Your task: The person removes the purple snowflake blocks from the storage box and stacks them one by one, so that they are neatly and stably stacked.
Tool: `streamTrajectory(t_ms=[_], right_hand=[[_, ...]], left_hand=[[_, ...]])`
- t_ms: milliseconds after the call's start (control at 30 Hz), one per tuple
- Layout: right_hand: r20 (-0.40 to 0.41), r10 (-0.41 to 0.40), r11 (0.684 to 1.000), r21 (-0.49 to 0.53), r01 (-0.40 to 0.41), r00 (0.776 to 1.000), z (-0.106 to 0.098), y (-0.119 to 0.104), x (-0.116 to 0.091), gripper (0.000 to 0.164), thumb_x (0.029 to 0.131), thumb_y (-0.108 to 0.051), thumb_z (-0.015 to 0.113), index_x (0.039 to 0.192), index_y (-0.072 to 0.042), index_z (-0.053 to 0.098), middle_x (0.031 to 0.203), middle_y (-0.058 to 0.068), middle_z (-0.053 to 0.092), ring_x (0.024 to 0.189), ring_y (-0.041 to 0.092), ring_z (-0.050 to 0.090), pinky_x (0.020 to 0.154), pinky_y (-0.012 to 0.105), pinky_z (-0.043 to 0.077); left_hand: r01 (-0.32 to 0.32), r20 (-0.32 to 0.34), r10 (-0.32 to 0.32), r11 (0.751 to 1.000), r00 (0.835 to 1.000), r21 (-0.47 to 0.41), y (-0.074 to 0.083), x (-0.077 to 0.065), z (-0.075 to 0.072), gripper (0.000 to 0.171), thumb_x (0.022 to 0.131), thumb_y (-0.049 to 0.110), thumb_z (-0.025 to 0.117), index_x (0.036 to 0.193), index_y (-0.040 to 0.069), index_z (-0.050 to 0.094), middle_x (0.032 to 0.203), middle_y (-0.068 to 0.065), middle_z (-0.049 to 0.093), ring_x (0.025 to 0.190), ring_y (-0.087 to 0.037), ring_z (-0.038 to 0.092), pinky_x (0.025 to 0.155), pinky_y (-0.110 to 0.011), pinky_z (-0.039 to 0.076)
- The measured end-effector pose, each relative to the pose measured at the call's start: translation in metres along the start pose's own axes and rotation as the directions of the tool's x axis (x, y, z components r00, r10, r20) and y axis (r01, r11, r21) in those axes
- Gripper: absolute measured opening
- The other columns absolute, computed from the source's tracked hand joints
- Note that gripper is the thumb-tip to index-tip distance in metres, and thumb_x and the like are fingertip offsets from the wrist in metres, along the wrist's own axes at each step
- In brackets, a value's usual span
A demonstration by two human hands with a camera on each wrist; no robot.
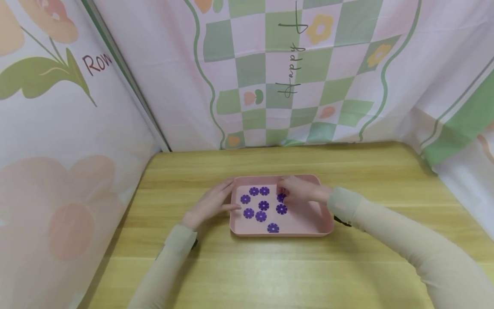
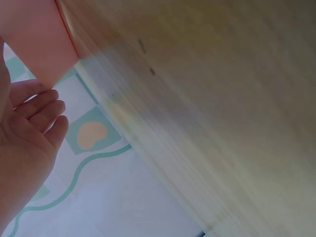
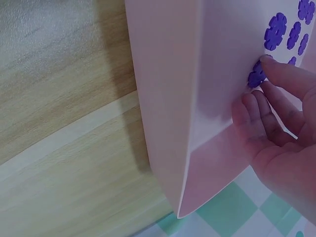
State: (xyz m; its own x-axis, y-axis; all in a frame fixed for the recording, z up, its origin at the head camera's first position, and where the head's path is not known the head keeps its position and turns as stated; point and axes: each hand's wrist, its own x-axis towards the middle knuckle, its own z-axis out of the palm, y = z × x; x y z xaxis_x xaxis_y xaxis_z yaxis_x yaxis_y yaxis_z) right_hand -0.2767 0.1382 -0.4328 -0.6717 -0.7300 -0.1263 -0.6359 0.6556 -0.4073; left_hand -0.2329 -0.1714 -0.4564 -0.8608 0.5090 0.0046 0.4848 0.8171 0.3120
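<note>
A pink rectangular tray [image 1: 301,234] rests on the table with several purple snowflake-shaped plastic discs [image 1: 263,205] spread over its floor, mostly in the left half. My left hand [image 1: 210,205] is at the tray's left side; its fingers lie along the outer wall near the far corner and its thumb reaches over the rim. Inside the tray, my right hand [image 1: 297,189] pinches one purple disc [image 3: 256,76] between thumb and index finger. The other fingers of that hand bend loosely below it in the right wrist view.
The wooden table [image 1: 270,274] runs out past the tray on every side. A printed curtain [image 1: 251,73] hangs along its far edge, and another printed cloth [image 1: 46,171] stands close on the left.
</note>
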Motion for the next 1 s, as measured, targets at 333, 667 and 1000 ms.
streamTrajectory(t_ms=[333,667,1000], right_hand=[[0.003,0.000,1.000,0.001,0.000,1.000,-0.0004,-0.0034,-0.0017,0.027,0.082,0.002,0.073,0.107,-0.002,0.065,0.103,0.012,0.067,0.095,0.025,0.064,0.087,0.036,0.060],[-0.005,-0.008,1.000,-0.024,0.008,1.000,-0.0017,-0.0057,-0.0036,0.025,0.083,0.001,0.073,0.106,-0.003,0.064,0.102,0.011,0.067,0.095,0.025,0.064,0.085,0.035,0.060],[-0.005,-0.056,0.994,-0.097,0.055,0.998,-0.0027,-0.0065,-0.0054,0.022,0.084,0.002,0.071,0.105,-0.005,0.068,0.100,0.011,0.069,0.092,0.023,0.065,0.082,0.031,0.060]], left_hand=[[-0.002,-0.002,0.002,1.000,1.000,0.002,0.0014,-0.0006,-0.0006,0.094,0.087,0.058,0.063,0.156,0.007,0.026,0.163,-0.015,0.027,0.150,-0.031,0.031,0.125,-0.049,0.027],[-0.014,-0.010,0.014,1.000,1.000,0.012,0.0026,-0.0007,-0.0013,0.093,0.087,0.057,0.064,0.155,0.005,0.027,0.162,-0.017,0.029,0.149,-0.032,0.033,0.125,-0.047,0.027],[-0.008,-0.007,0.008,1.000,1.000,-0.010,0.0035,-0.0019,-0.0025,0.093,0.087,0.056,0.065,0.155,0.005,0.027,0.162,-0.018,0.029,0.149,-0.033,0.032,0.125,-0.048,0.027]])
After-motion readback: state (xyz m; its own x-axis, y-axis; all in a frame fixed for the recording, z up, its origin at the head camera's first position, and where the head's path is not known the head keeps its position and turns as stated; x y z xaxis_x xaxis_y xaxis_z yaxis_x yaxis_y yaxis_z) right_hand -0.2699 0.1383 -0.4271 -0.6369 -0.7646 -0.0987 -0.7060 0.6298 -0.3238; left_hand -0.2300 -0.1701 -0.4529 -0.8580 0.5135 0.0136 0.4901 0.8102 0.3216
